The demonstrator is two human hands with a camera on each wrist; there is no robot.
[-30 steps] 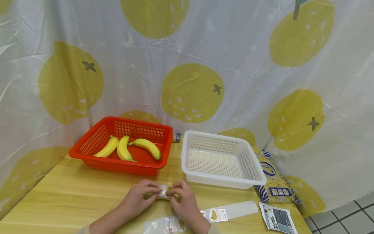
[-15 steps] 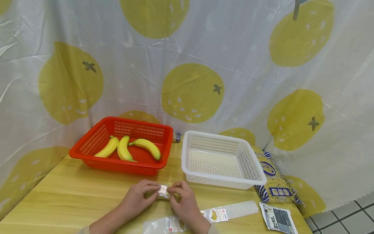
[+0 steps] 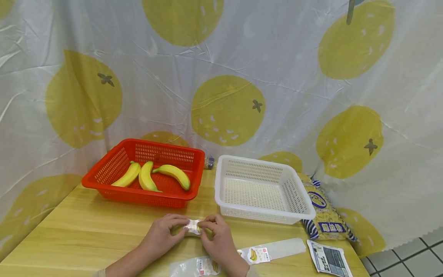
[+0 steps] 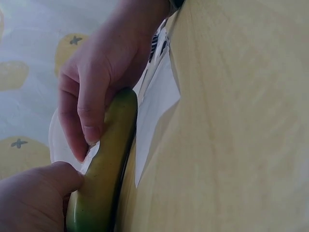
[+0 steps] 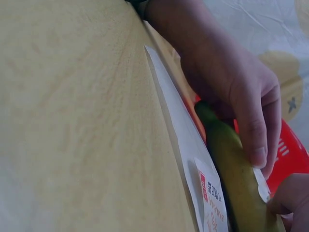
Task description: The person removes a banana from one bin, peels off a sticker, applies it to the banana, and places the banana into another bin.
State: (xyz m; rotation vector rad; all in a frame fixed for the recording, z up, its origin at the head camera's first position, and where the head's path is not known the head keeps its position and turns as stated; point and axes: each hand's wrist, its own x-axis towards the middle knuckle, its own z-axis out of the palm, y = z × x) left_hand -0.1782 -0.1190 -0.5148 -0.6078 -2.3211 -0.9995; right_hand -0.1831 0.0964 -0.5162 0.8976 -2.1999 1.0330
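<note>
Both hands meet at the table's front edge on a greenish-yellow banana (image 4: 104,179) that lies in a clear plastic bag (image 4: 157,104) with a printed label (image 5: 212,195). My left hand (image 3: 180,224) grips the banana's left part. The fingers of my right hand (image 3: 207,227) curl over it and pinch the bag's white label (image 3: 194,227). In the head view the hands hide most of the banana. The right wrist view shows the banana (image 5: 234,179) on top of the flat bag, under the fingers.
A red basket (image 3: 104,181) at back left holds three bananas (image 3: 149,175). A white basket (image 3: 221,192) stands to its right. Flat labelled bags (image 3: 273,250) lie by the front edge. A striped packet (image 3: 325,219) and a leaflet (image 3: 328,261) lie at the right.
</note>
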